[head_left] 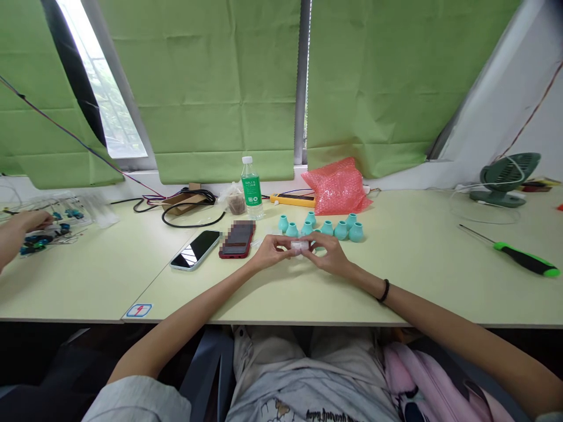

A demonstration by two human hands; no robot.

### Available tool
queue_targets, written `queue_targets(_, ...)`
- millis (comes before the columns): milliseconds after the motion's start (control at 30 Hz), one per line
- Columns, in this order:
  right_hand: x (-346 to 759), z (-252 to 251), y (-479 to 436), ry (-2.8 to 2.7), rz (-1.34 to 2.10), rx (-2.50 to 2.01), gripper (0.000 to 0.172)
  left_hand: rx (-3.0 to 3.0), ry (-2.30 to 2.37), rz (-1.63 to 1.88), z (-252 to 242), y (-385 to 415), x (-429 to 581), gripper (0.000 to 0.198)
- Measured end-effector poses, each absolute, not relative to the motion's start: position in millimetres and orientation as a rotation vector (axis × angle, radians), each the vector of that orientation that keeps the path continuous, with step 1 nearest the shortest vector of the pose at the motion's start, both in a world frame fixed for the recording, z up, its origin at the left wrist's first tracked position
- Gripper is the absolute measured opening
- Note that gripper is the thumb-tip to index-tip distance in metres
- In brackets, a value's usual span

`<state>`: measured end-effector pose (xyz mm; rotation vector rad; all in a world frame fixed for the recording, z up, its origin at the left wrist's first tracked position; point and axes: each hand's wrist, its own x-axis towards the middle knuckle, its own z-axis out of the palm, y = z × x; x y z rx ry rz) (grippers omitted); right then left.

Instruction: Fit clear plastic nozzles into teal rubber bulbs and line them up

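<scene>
Between my two hands is a small translucent white piece [299, 245], roughly a short cylinder; its exact kind I cannot make out. My left hand [273, 251] pinches it from the left side. From the other side, my right hand [329, 252], with a black band on the wrist, grips it with thumb and fingers. Just behind the hands stand several small turquoise vase-shaped pieces [340, 230] with narrow necks, some partly hidden by my fingers.
Left of my hands lie a red-edged phone [237, 239] and a light-cased phone [196, 250]. Behind are a water bottle [252, 190] and a pink bubble-wrap bag [338, 190]. A screwdriver [523, 258] and green fan [504, 179] lie right. Another person's hand [26, 225] touches small parts far left.
</scene>
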<state>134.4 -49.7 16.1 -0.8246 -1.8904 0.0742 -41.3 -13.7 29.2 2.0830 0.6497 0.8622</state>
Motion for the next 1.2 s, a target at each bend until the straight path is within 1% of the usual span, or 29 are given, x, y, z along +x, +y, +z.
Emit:
queue_targets(100, 145, 19, -40, -1.676, -0.024, -0.936, 0.020, 2.232, 0.752, 0.975, 31, -9, -44, 0.048)
queue_targets(233, 153, 20, -32, -1.574, -0.014, -1.009, 0.019, 2.695, 1.090, 1.086, 40, 5, -47, 0.042)
queue_targets(333, 151, 20, -33, -1.605, 0.054, -1.012, 0.019, 2.945, 1.272, 0.998, 49, 16, -41, 0.041)
queue_targets(433, 148, 20, -34, -1.647, 0.117, -1.005, 0.020, 3.058, 1.371, 0.859, 56, 25, -29, 0.040)
queue_targets(533, 147, 19, -34, -1.643, 0.173, -1.010, 0.020, 3.072, 1.436, 0.707, 55, 33, -17, 0.032)
queue_targets(600, 148, 19, -34, -1.625, 0.208, -1.009, 0.021, 3.049, 1.442, 0.694, 51, 37, -11, 0.025)
queue_targets(700, 149, 20, -34, -1.596, 0.252, -0.993, 0.022, 2.960, 1.411, 0.795, 46, 41, -11, 0.021)
queue_targets(800, 149, 22, -34, -1.540, 0.294, -0.988, 0.021, 2.795, 1.291, 0.998, 49, 39, -18, 0.021)
queue_targets(900, 148, 25, -34, -1.454, 0.371, -0.967, 0.019, 2.468, 1.062, 1.285, 58, 31, -29, 0.023)
queue_targets(967, 147, 27, -35, -1.402, 0.438, -0.935, 0.020, 2.168, 0.923, 1.371, 64, 23, -35, 0.025)
queue_targets(1033, 145, 30, -37, -1.373, 0.504, -0.890, 0.020, 1.872, 0.835, 1.325, 66, 14, -38, 0.028)
queue_targets(1200, 139, 34, -47, -1.443, 0.757, -0.772, 0.024, 1.277, 0.718, 0.982, 59, 0, -40, 0.024)
